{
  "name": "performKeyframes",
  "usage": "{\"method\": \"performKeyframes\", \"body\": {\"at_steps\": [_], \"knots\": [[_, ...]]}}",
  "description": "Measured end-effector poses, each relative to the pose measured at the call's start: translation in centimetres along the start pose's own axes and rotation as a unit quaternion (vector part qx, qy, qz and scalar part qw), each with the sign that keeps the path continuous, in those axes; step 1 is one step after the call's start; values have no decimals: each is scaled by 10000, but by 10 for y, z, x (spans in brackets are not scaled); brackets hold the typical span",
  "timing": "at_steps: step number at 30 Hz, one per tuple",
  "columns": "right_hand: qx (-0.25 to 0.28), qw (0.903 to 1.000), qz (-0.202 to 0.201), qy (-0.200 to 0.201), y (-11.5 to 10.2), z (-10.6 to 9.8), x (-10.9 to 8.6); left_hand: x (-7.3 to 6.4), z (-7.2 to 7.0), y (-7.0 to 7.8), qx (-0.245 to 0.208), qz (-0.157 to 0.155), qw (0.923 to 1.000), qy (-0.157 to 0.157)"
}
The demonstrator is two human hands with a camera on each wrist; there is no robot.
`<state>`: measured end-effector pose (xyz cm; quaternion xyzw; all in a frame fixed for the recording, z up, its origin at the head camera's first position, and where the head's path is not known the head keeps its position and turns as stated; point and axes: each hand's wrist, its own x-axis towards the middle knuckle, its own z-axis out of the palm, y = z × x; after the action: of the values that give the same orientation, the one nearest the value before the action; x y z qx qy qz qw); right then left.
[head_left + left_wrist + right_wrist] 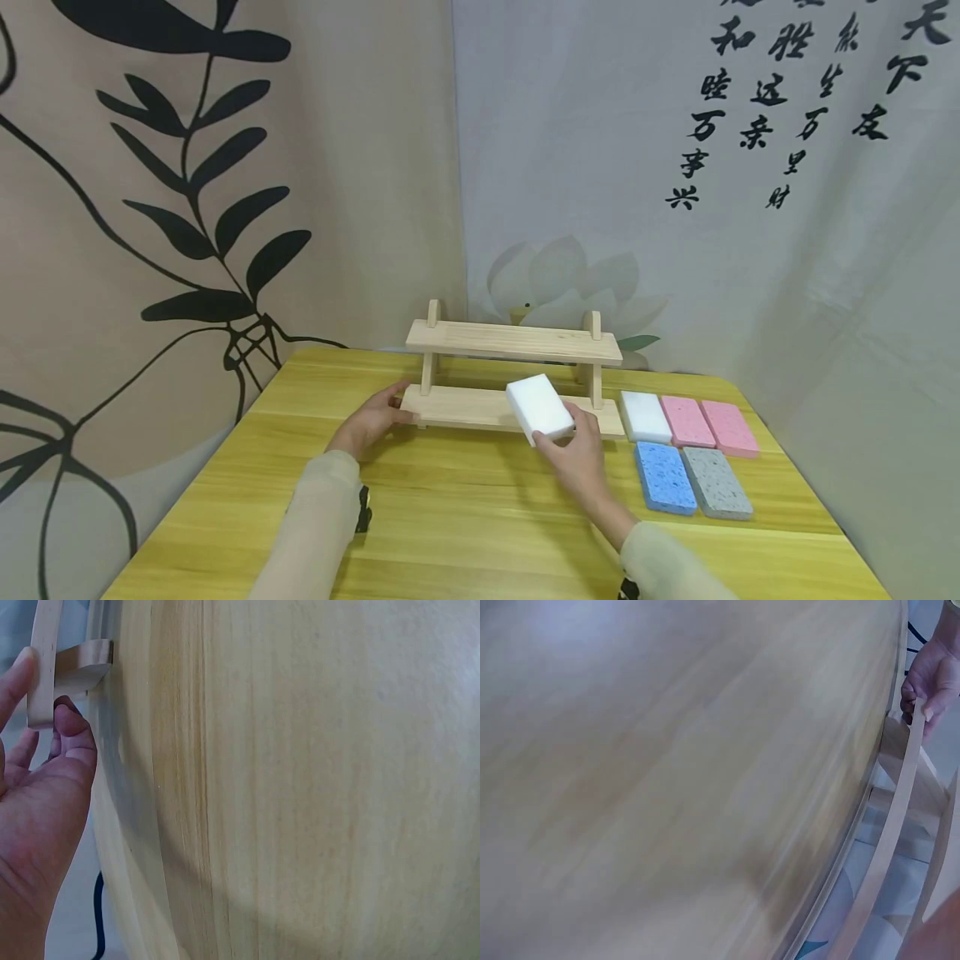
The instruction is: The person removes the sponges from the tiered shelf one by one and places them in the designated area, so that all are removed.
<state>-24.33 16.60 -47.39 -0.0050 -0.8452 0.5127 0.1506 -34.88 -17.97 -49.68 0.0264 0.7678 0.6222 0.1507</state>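
Note:
A two-tier wooden shelf (513, 340) stands at the back of the table. My left hand (375, 417) pinches the left end of its lower board (457, 408); in the left wrist view, thumb and fingers (75, 731) lie on either side of the board end (43, 690). My right hand (577, 458) holds a white sponge (540, 406) between thumb and fingers, tilted, overlapping the lower board's front edge in the head view. The right wrist view shows mostly table, with the lower board (889, 847) and left hand (934, 675) at its right side.
Right of the shelf lie another white sponge (646, 417), two pink sponges (687, 422), a blue sponge (665, 477) and a grey sponge (716, 483), flat on the wooden table (450, 517). A printed cloth (570, 167) hangs behind the table.

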Motion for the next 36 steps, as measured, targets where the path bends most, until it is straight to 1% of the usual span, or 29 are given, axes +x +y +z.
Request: {"method": "performKeyframes", "body": {"at_steps": [5, 9, 16, 25, 32, 36], "knots": [[-84, 10000, -29, 23, 5, -13, -2, 0, 0, 0, 44, 69, 10000, -33], [-304, 9995, -85, 23, 10, -26, -4, 1, 0, 1, 68, 72, 9999, -16], [-375, 9992, -52, -155, 21, -55, -2, 0, -1, 1, 84, 66, 9999, -2], [-707, 9973, -58, 165, 38, -89, -1, 0, -1, 1, 96, 78, 9999, -15], [-763, 9969, 198, 30, 44, -115, -1, 1, -1, 0, 104, 107, 9999, 14], [-935, 9952, 214, 209, 51, -126, 0, 2, -1, 0, 100, 64, 9999, 44]]}}
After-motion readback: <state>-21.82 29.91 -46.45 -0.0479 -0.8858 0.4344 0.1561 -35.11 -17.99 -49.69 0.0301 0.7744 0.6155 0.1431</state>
